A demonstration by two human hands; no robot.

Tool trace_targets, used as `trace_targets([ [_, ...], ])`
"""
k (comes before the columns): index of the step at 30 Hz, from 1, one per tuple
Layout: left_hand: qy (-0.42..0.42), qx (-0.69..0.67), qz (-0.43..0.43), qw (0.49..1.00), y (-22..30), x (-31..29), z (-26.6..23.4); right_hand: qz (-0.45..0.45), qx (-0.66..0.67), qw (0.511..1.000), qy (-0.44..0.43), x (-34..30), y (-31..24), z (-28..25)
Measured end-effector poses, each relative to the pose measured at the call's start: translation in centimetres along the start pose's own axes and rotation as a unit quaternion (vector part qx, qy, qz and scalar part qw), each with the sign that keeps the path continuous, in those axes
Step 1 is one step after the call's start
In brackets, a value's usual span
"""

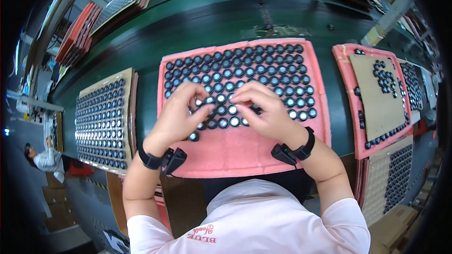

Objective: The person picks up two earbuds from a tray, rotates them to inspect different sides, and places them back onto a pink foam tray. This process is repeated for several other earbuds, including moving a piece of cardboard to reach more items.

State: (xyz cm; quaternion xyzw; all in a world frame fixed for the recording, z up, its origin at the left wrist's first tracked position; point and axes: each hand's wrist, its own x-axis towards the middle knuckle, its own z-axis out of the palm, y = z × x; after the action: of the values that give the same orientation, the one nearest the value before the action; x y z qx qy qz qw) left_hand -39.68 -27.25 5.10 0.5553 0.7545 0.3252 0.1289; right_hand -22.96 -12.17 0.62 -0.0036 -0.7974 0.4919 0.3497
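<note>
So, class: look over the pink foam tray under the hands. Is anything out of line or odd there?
Yes. One small black round part sits alone below the rows on the pink foam tray, by the left hand. The rows near the right hand look uneven, and the lower foam is bare.

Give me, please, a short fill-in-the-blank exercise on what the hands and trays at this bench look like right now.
1. Both hands, the left hand and the right hand, rest on a foam tray coloured ____.
2. The small round parts on it are mostly ____ in colour.
3. Each wrist wears a black ____.
4. The cardboard tray of parts lies to the person's ____.

Missing words: pink; black; band; left
</note>
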Motion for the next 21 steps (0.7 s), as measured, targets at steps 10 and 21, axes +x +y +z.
trace_targets([
  [10, -0.088, -0.028, 0.013, 0.996, 1.2, 16.7, 2.6, 0.072, -0.211, 0.975, -0.005, 1.9, 2.2, -11.6],
  [21, -0.107, 0.143, 0.049, 0.983, -3.6, 27.7, 6.9, 0.212, -0.508, 0.834, 0.039, 5.9, 20.0, -28.1],
])
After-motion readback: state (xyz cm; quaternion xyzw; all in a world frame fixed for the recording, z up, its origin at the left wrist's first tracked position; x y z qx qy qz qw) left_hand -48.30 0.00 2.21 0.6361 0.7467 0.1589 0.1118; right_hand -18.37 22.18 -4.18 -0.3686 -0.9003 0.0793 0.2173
